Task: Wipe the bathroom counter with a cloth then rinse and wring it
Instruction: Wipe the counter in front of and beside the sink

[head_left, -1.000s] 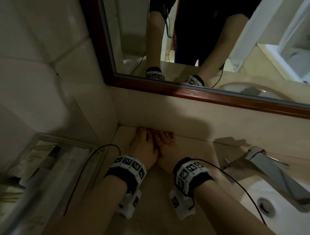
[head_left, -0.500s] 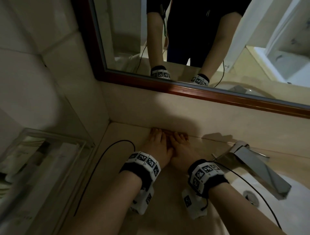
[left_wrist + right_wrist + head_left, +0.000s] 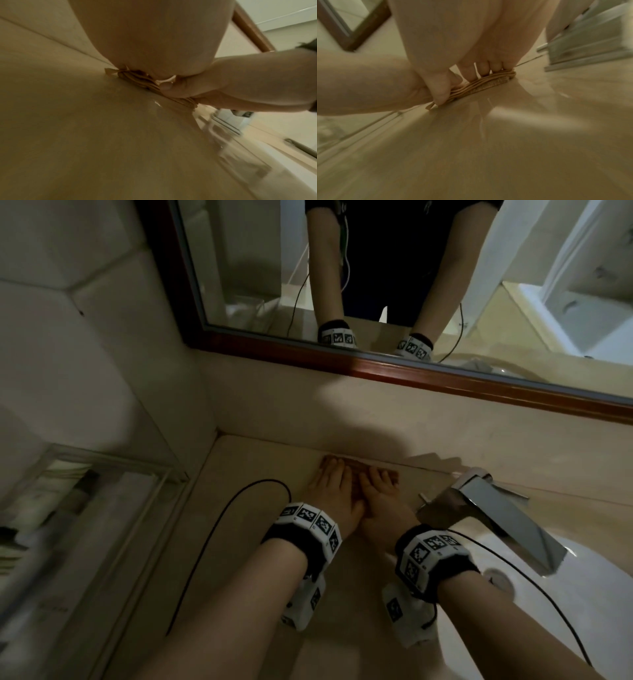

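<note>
A folded brown cloth [image 3: 356,466] lies on the beige counter [image 3: 239,542], close to the back wall. Side by side, my left hand [image 3: 334,491] and my right hand [image 3: 380,496] press down on it with straight fingers. The cloth is mostly hidden under them. In the left wrist view the cloth [image 3: 137,79] shows as stacked folds under my palm. The right wrist view has my fingertips [image 3: 483,69] on top of the cloth [image 3: 488,83] and a wet sheen on the counter [image 3: 488,135] in front of it.
A chrome faucet [image 3: 496,508] stands just right of my hands, over the white sink basin [image 3: 565,628]. A wood-framed mirror [image 3: 411,378] runs above the backsplash. A glass shelf [image 3: 102,508] sits at the left. A black cable [image 3: 219,529] loops across the counter.
Both hands have slid the cloth to the right along the back wall, away from the corner and closer to the faucet.
</note>
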